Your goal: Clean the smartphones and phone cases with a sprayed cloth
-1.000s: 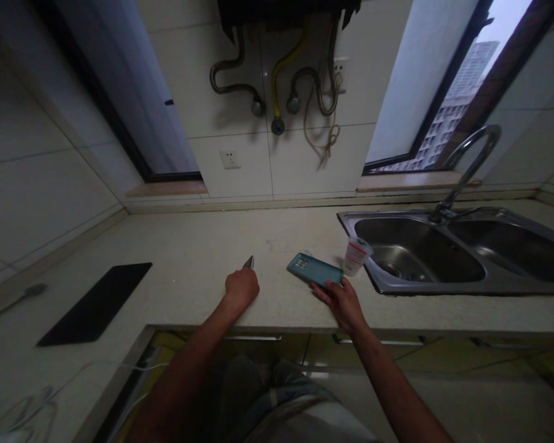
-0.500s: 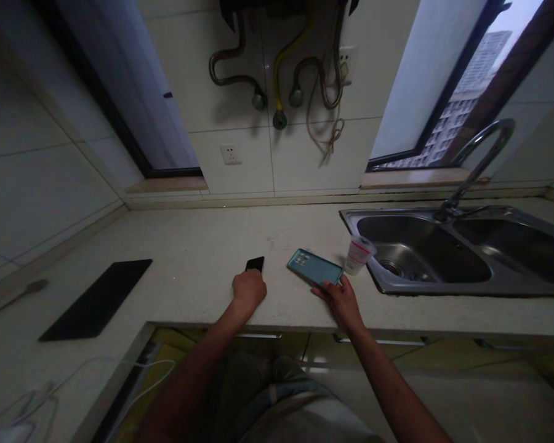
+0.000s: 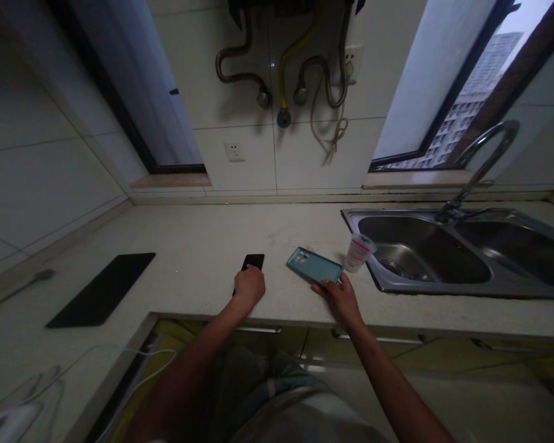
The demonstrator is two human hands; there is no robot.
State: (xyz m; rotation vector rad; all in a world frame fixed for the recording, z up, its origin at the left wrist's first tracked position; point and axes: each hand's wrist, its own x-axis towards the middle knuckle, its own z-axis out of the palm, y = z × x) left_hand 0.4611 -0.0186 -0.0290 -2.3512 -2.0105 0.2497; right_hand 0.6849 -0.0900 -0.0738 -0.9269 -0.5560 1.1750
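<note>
My left hand is closed over a black phone at the counter's front. The phone's far end shows beyond the knuckles, and a sliver of its side shows at the left. Most of the fingers are hidden from above. To the right, my right hand grips the near right corner of a teal phone case, thumb at its edge and fingers beneath. The case's inner side faces up, with camera cutouts at its far left corner. Just beyond that hand stands a plastic cup with red print, beside the sink.
A steel double sink with a curved faucet fills the counter's right side. A flat black board lies at the left, near white cables. Pipes and an outlet are on the wall behind.
My left hand has shifted slightly on the phone, and more of the phone now shows. My right hand and the case stay nearly still. The whole view has shifted a little.
</note>
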